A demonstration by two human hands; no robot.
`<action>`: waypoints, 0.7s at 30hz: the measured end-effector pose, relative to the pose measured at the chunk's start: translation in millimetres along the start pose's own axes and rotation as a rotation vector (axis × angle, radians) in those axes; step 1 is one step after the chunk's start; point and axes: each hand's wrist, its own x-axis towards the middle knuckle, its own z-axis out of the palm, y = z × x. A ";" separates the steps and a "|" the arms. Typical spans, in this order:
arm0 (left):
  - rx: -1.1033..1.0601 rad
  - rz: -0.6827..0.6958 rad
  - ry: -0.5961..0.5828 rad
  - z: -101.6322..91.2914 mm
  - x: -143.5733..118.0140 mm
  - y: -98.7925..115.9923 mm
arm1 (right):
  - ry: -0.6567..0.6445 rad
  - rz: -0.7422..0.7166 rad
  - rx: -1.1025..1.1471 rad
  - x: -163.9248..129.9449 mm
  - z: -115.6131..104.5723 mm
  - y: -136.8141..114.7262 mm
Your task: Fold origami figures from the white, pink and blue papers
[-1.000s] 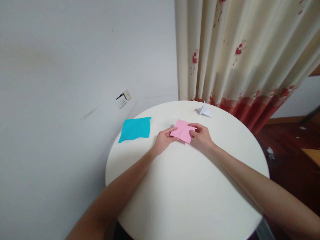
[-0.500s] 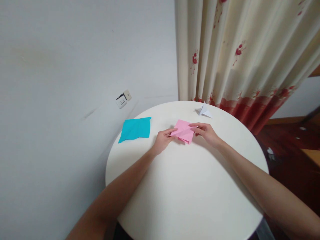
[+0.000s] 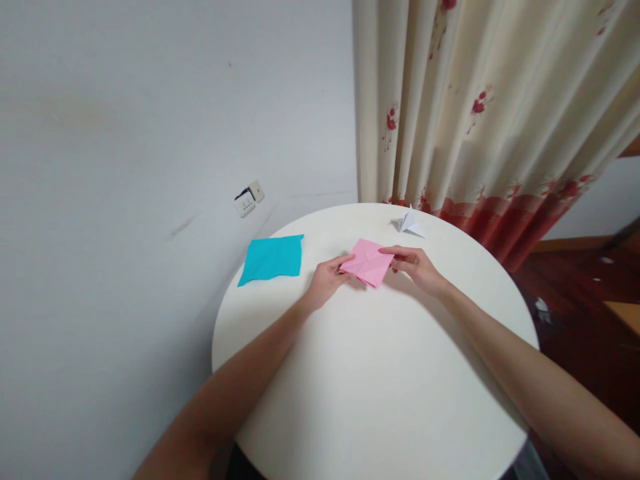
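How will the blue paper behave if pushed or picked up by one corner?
The blue paper is a thin single sheet, so it would probably droop. Its wavy near edge suggests old creases, so it may not lie flat. On the smooth white table it likely slides at a light push.

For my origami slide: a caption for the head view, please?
Left hand and right hand pinch folded pink paper on a round white table.

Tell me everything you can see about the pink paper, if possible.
The pink paper is a thin, matte, creased sheet, apparently folded into layers. It lies on the round white table, on its far half. The left hand pinches its left corner, and the right hand holds its right edge, fingers lying over it. Nothing else touches it.
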 end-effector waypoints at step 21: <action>0.147 0.050 -0.005 3.4 -4.8 10.5 | 0.212 0.050 -0.137 5.0 8.5 9.0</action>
